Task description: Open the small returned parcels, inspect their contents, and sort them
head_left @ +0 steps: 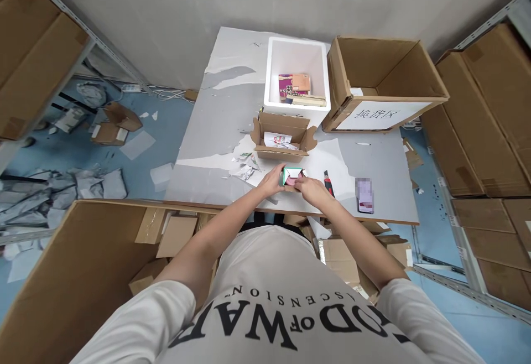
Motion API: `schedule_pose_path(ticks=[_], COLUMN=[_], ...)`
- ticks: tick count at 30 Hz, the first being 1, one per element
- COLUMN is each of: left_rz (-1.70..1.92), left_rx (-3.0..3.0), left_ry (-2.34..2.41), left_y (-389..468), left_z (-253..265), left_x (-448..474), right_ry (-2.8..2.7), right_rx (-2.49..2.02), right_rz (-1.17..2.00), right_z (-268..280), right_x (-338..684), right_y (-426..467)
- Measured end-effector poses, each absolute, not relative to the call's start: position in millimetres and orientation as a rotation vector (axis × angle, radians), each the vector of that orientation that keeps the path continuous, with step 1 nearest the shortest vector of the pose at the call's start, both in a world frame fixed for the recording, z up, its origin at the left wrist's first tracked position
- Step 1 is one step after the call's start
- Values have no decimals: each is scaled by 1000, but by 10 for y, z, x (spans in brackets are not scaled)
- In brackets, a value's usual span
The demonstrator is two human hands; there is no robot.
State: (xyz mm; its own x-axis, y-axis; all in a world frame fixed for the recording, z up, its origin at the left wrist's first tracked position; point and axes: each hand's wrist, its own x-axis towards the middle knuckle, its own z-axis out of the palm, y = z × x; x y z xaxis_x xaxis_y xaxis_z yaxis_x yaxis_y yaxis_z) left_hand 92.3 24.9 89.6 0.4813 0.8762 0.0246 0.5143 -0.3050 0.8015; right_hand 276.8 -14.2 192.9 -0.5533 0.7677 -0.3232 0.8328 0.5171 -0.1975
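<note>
A small green-edged box (pixel 293 172) with white flaps is held above the near edge of the table, and something pink shows in its opening. My left hand (pixel 271 182) grips the box by its left side. The fingers of my right hand (pixel 314 192) are closed at its right side by the opening; their tips are partly hidden. Just beyond my hands stands an open cardboard carton (pixel 282 155) with printed paper inside. To the right of my right hand lies a red and black utility knife (pixel 328 183).
On the table (pixel 193 148) are a phone (pixel 365 195), crumpled paper (pixel 243 172), a white foam box (pixel 296 57) holding boxes or books, and a large labelled carton (pixel 385 115). Shelves with cartons (pixel 489 131) flank both sides. A large open box (pixel 95 259) sits near my left.
</note>
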Motion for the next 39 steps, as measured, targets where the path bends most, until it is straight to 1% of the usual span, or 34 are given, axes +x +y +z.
schedule_pose_path(ticks=[4,9,13,17,21,25,29,35,39], left_rz=[624,633,463,277,220,330,488,605,647], left_rx=[2008,2307,2530,2613,2609,2474,2315,2186,2159], left_ry=[1124,998,929,974,1044,1135,1125,1101,1082], left_y=[215,197,230,273,288,280,257,238,243], left_z=[843,839,1023,1225,1316,1328,1258,1035,955], left_x=[875,841,837,869,953,1004,993,987,1008], right_ry=[2626,2644,2544,2518,2494,2445,2342,2136,2118], right_rx=[1490,1609,1653,1676,1709,1772,1831,1879,1849], right_rz=[-544,-668,-742,-712,-667,-600,-498,-387,-367], right_z=[1968,1876,1797,1764,1787,1831,1844,1832,1864], right_x=[2776,2849,2849,2812,2768,2715,2604,2350,2283], right_y=[-13,137,239,282,275,221,170,201,226])
